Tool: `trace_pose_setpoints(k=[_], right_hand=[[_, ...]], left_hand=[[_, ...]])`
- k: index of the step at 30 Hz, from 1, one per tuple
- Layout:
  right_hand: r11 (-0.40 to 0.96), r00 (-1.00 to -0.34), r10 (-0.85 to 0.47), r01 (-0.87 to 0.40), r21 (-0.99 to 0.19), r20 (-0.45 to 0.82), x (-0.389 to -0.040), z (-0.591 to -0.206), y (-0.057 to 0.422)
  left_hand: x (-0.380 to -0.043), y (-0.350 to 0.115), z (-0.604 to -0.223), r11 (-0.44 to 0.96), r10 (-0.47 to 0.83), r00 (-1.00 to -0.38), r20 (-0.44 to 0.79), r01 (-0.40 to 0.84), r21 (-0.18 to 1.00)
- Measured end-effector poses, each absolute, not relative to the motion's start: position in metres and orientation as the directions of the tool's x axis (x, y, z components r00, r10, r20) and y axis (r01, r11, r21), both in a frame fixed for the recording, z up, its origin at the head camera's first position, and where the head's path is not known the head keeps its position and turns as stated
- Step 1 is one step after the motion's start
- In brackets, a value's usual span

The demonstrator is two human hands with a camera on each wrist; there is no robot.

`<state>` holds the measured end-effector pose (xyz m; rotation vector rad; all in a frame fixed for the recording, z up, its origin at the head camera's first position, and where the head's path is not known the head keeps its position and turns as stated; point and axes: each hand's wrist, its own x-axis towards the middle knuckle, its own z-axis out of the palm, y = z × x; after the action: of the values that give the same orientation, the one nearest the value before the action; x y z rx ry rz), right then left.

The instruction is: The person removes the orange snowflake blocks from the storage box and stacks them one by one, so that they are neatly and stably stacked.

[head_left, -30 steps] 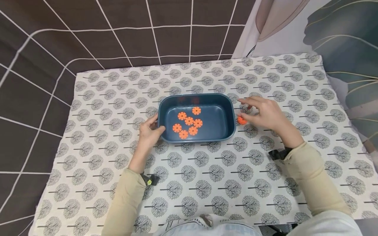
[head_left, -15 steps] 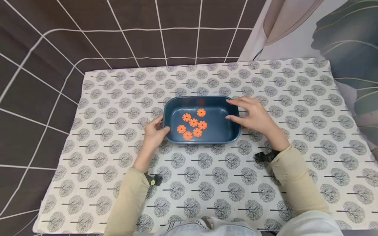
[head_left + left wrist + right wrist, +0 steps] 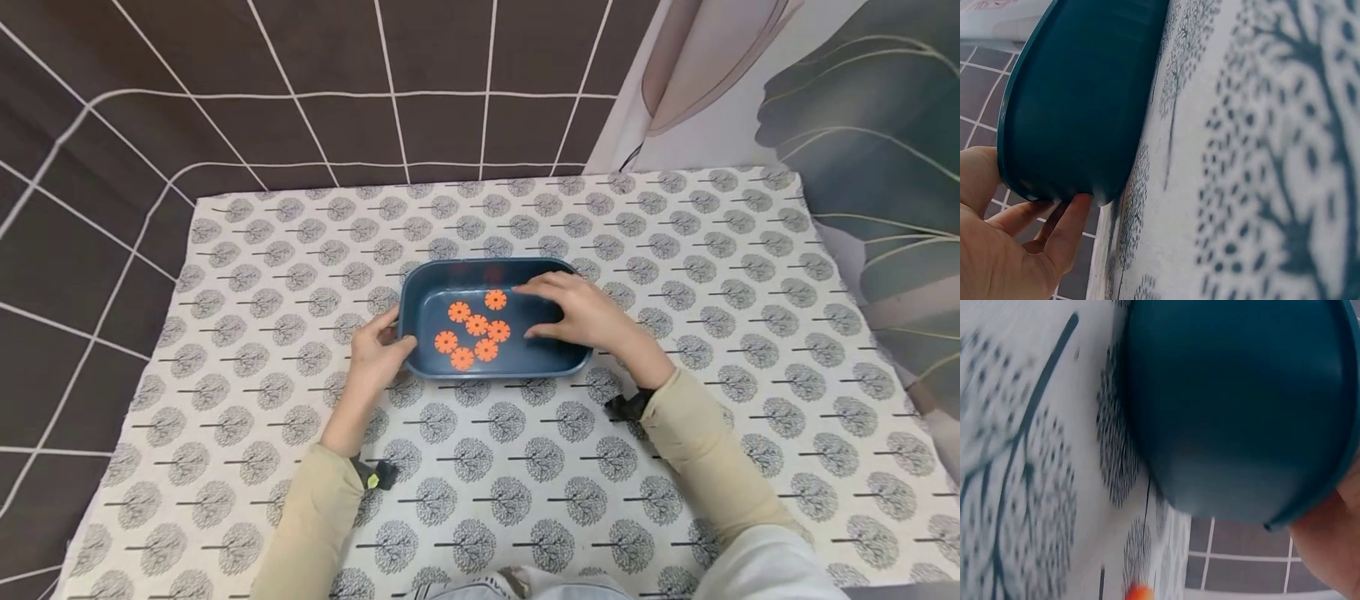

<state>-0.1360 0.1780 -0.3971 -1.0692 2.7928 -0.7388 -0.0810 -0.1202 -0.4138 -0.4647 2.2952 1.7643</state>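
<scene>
A dark blue plastic tub (image 3: 540, 367) stands on the cloth with several orange notched plastic discs (image 3: 486, 349) lying flat on its floor. My left hand (image 3: 377, 352) grips the tub's left end, thumb over the rim and fingers against the outer wall, as the left wrist view also shows. Over the tub's right end reaches my right hand (image 3: 581, 315), its thumb and fingers apart above the discs' right side, with nothing seen between them. In the right wrist view the tub's outer wall (image 3: 1241, 412) hides the fingertips. One blurred orange piece (image 3: 1140, 592) shows low in that view.
A white cloth (image 3: 510, 467) printed with grey trees covers the table. A dark curtain (image 3: 315, 50) with white grid lines hangs behind and to the left. A pale and grey-green patterned fabric (image 3: 862, 167) hangs at the right.
My right hand has moved left from beside the tub to over its inside. The orange piece outside the tub's right end is now hidden in the head view. My left hand keeps its grip.
</scene>
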Motion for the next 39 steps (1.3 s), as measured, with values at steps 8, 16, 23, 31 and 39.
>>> trace_pose_setpoints(k=[8,16,23,31,39], right_hand=[[0.656,-0.733,-0.678,-0.641,-0.398,0.063,-0.136,-0.399,0.159],[0.679,-0.719,-0.695,-0.647,-0.348,-0.02,-0.136,-0.404,0.143],[0.697,-0.723,-0.689,-0.638,-0.327,-0.057,-0.132,-0.411,0.133],[0.696,-0.744,-0.668,-0.606,-0.384,-0.036,-0.131,-0.413,0.132],[0.749,-0.772,-0.588,-0.406,-0.524,-0.241,-0.142,-0.42,0.128]], left_hand=[[-0.081,-0.12,-0.411,0.218,-0.125,-0.914,-0.386,-0.404,0.888],[-0.081,-0.121,-0.414,0.246,-0.137,-0.922,-0.363,-0.387,0.889],[-0.081,-0.121,-0.413,0.243,-0.132,-0.921,-0.368,-0.39,0.888],[-0.081,-0.119,-0.413,0.235,-0.123,-0.916,-0.382,-0.401,0.885],[-0.083,-0.121,-0.416,0.233,-0.118,-0.925,-0.362,-0.38,0.895]])
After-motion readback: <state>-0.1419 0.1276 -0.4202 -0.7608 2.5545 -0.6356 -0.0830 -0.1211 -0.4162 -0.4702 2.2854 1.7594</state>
